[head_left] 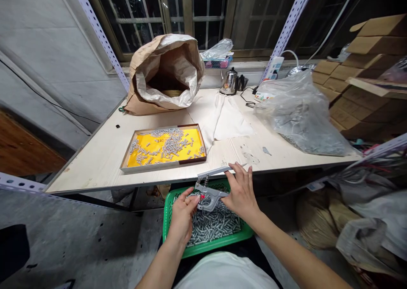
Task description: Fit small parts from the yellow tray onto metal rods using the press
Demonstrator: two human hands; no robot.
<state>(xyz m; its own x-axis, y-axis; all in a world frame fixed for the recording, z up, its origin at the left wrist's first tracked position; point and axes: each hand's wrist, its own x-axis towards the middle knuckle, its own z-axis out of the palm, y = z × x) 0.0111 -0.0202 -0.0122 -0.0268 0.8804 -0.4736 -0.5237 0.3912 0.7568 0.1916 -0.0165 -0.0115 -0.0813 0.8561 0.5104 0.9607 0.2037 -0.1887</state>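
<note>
My right hand (241, 191) is wrapped round the handles of a grey metal hand press tool (210, 189) with a spring, held over my lap at the table's front edge. My left hand (183, 212) pinches something small at the tool's jaw, beside a red spot; I cannot make out what it is. Beneath both hands sits a green plastic basket (206, 247) filled with several small silvery metal parts. On the table beyond lies a shallow tray (152, 166) with a yellow floor, scattered with more of the same silvery parts.
A large open paper sack (165, 72) stands at the table's back left. A white cloth (222, 117), a small kettle (229, 82) and a clear plastic bag of metal parts (299, 115) lie to the right. Cardboard boxes (365, 68) are stacked far right. Bags crowd the floor at right.
</note>
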